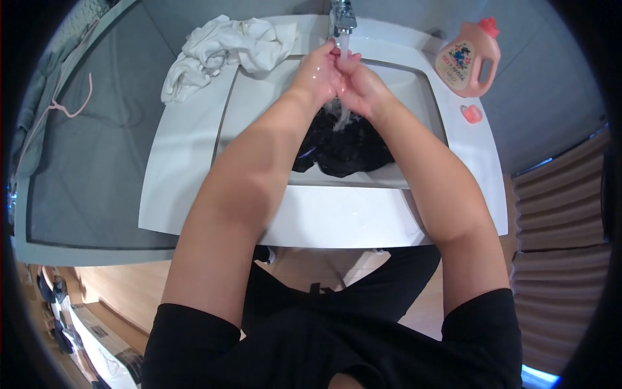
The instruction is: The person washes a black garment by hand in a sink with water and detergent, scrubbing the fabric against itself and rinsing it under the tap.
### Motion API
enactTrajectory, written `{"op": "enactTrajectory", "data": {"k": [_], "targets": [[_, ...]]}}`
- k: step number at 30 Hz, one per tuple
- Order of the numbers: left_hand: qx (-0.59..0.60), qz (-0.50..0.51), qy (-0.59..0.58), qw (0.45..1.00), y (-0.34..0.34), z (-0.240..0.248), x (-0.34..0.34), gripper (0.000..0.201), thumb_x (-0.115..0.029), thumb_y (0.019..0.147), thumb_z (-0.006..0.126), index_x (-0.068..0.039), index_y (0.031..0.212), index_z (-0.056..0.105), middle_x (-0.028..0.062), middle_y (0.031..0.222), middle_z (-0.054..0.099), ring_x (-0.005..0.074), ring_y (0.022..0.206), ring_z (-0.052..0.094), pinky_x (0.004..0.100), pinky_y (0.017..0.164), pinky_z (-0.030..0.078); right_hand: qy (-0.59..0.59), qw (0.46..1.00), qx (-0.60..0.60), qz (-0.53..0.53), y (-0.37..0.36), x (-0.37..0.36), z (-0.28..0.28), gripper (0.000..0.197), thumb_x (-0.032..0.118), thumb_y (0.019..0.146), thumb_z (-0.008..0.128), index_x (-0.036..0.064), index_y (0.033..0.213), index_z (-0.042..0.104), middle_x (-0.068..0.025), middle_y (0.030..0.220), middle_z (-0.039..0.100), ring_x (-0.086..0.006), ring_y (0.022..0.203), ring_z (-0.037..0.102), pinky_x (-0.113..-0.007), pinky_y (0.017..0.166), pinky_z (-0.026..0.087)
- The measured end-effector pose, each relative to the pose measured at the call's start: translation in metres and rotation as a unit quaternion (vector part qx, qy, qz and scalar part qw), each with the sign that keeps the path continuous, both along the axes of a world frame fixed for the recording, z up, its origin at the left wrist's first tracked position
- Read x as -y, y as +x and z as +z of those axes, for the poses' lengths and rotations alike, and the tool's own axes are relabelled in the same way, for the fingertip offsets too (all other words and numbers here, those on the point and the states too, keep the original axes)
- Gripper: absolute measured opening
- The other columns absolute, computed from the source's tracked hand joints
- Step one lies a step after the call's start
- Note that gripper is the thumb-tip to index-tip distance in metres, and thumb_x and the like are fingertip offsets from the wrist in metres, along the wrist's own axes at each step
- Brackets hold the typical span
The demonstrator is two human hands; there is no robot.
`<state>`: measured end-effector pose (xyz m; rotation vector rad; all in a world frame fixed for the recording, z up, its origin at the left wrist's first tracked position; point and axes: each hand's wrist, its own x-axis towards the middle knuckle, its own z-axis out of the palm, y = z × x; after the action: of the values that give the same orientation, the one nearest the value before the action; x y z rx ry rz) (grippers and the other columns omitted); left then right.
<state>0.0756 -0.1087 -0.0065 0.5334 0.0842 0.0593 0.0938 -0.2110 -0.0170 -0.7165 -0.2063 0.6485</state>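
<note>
Cupping bare left hand [319, 76] and right hand [363, 87] together, we have the crumpled black cloth [350, 150] bodyward, crosswise, right hand nearer.

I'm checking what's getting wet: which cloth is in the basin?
The black cloth, under the running water; the white cloth lies bunched on the counter, far left.

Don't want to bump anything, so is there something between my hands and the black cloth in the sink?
Nothing solid shows between your left hand or right hand and the black cloth; only water from the faucet runs down onto it.
</note>
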Motion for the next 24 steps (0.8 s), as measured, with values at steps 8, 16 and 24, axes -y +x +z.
{"op": "enactTrajectory", "data": {"k": [8,16,24], "targets": [[-0.089,0.118,0.129,0.981,0.002,0.002,0.014,0.026,-0.019,0.107,0.054,0.006,0.110,0.060,0.0194,0.093,0.068,0.0349,0.081,0.068,0.0480,0.076,0.059,0.011,1.000,-0.001,0.010,-0.004,0.003,-0.005,0.022,0.009,0.108,0.049,0.0013,0.127,0.056,-0.0148,0.122,0.065,-0.0258,0.111,0.065,-0.039,0.100,0.055],[-0.116,0.188,0.443,0.869,0.002,-0.032,0.040,0.020,-0.016,0.096,0.067,0.003,0.102,0.072,0.0165,0.096,0.073,0.0268,0.084,0.068,0.0412,0.074,0.053,-0.251,0.955,-0.022,-0.160,0.003,0.014,-0.006,0.028,0.008,0.099,0.049,-0.0077,0.119,0.060,-0.0221,0.114,0.064,-0.0332,0.098,0.067,-0.046,0.081,0.058],[-0.103,0.299,0.689,0.652,0.008,-0.031,0.009,0.032,-0.031,0.089,0.069,0.000,0.094,0.078,0.0263,0.092,0.074,0.0459,0.091,0.071,0.0507,0.083,0.054,-0.149,0.986,-0.013,-0.069,-0.001,0.000,-0.002,0.022,0.010,0.100,0.049,-0.0013,0.110,0.065,-0.0158,0.106,0.068,-0.0292,0.091,0.066,-0.046,0.075,0.056]]}}
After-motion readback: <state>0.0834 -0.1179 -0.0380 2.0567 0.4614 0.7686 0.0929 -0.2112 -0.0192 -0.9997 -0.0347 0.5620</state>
